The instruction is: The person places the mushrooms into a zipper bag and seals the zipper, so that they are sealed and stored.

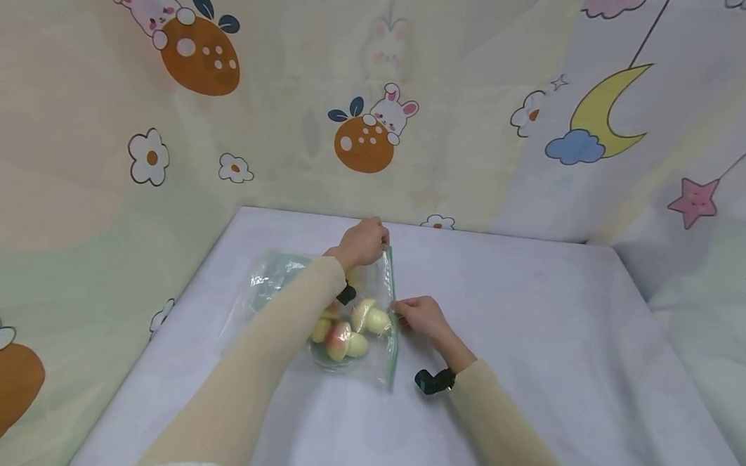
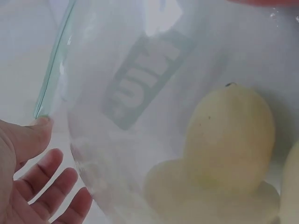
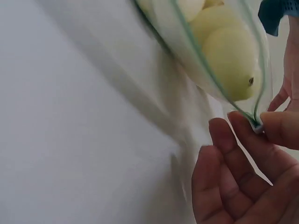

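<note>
A clear zip bag point(image 1: 375, 360) with a green zip strip point(image 1: 392, 346) along its right side lies on the table. Inside it are several pale yellow fruits point(image 1: 375, 319), some blushed red. My left hand point(image 1: 362, 243) pinches the strip's far end; in the left wrist view its thumb point(image 2: 30, 140) presses that end while the other fingers are spread loosely. Lower along the strip, my right hand point(image 1: 424, 319) grips it between thumb and index finger. The right wrist view shows two green zip lines meeting at a small slider point(image 3: 256, 126) in that pinch.
A white cloth covers the table point(image 1: 521, 304), and a cartoon-print curtain point(image 1: 278, 115) hangs behind and beside it. My left sleeve point(image 1: 279, 341) crosses over the bag and hides part of it. Small black cameras point(image 1: 435, 382) sit on the wrists.
</note>
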A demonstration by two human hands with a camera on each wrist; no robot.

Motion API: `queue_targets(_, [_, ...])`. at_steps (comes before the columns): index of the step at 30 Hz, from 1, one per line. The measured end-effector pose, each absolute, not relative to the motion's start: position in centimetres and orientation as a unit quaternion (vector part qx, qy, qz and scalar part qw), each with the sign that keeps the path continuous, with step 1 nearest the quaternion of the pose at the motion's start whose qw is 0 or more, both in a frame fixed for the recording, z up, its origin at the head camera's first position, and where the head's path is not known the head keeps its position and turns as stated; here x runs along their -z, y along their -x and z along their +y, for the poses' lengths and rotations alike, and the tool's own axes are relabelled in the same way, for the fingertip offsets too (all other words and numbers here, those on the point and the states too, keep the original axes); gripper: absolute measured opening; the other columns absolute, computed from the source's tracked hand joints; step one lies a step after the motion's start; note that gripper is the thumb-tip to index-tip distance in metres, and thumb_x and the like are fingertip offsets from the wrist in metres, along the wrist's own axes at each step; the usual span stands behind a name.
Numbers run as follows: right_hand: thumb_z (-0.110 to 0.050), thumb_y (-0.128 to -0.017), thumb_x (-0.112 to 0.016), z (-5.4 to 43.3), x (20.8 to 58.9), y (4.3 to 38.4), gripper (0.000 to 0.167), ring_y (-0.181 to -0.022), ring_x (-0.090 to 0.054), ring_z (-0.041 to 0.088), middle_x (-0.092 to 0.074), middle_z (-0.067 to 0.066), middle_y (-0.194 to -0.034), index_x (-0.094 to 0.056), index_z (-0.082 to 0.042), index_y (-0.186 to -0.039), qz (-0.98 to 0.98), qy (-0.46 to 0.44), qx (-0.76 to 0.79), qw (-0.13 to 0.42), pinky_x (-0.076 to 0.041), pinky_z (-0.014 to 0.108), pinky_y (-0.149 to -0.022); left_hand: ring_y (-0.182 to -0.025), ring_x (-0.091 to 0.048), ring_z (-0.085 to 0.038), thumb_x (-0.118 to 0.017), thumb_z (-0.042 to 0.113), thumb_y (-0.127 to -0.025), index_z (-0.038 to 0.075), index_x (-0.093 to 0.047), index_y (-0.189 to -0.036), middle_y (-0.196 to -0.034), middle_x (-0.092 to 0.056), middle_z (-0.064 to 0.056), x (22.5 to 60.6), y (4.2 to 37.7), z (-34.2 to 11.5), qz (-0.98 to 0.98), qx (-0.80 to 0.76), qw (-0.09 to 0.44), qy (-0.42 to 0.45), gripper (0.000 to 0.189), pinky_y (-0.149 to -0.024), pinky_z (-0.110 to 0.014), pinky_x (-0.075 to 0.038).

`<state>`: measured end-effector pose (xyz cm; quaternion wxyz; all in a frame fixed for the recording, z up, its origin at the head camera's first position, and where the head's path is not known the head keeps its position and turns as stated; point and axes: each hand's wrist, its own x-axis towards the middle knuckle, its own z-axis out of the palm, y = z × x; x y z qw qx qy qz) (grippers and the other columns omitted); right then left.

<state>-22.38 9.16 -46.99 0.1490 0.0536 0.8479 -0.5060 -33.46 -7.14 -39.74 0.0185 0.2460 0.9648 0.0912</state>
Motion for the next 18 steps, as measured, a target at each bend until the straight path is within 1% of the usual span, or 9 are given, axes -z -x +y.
queue_targets(5, [-0.028, -0.093, -0.063, 9.1, 47.4, 20.5, 0.029, -0.060, -0.059, 0.015, -0.065, 0.004, -0.072, -0.076, -0.003, -0.100, 0.859, -0.014, 0.487, 0.160, -0.051, 0.027, -0.057, -0.093, -0.053, -0.018, -0.053, 0.018, -0.099, 0.013, -0.071, -0.101, -0.103, -0.054, -0.003, 39.7, 34.0, -7.4, 0.969, -0.096, 0.012, -0.229, 0.018, -0.077, -0.032, -0.050])
queue_targets(11, [-0.028, -0.091, -0.065, 9.4, 47.6, 18.1, 0.026, -0.057, -0.058, 0.015, -0.064, 0.002, -0.068, -0.077, -0.006, -0.091, 0.871, 0.036, 0.458, 0.174, -0.046, 0.026, -0.053, -0.098, -0.051, -0.019, -0.052, 0.019, -0.100, 0.013, -0.068, -0.105, -0.106, -0.053, -0.003, 40.2, 34.6, -7.7, 0.975, -0.096, 0.022, -0.201, 0.018, -0.079, -0.033, -0.050])
queue_targets(15, [-0.029, -0.090, -0.066, 10.0, 47.7, 16.4, 0.026, -0.054, -0.054, 0.014, -0.059, 0.002, -0.061, -0.076, -0.007, -0.081, 0.863, 0.077, 0.457, 0.201, -0.042, 0.025, -0.050, -0.101, -0.050, -0.021, -0.051, 0.016, -0.100, 0.012, -0.067, -0.107, -0.108, -0.053, -0.004, 40.2, 34.7, -7.7, 0.977, -0.105, 0.028, -0.184, 0.018, -0.081, -0.034, -0.050])
queue_targets(18, [-0.029, -0.091, -0.065, 10.4, 47.6, 15.3, 0.028, -0.051, -0.054, 0.014, -0.057, 0.001, -0.059, -0.075, -0.007, -0.077, 0.854, 0.109, 0.457, 0.224, -0.042, 0.026, -0.049, -0.100, -0.050, -0.021, -0.051, 0.016, -0.100, 0.012, -0.067, -0.106, -0.108, -0.052, -0.004, 40.4, 34.7, -7.8, 0.977, -0.114, 0.027, -0.176, 0.017, -0.081, -0.034, -0.049])
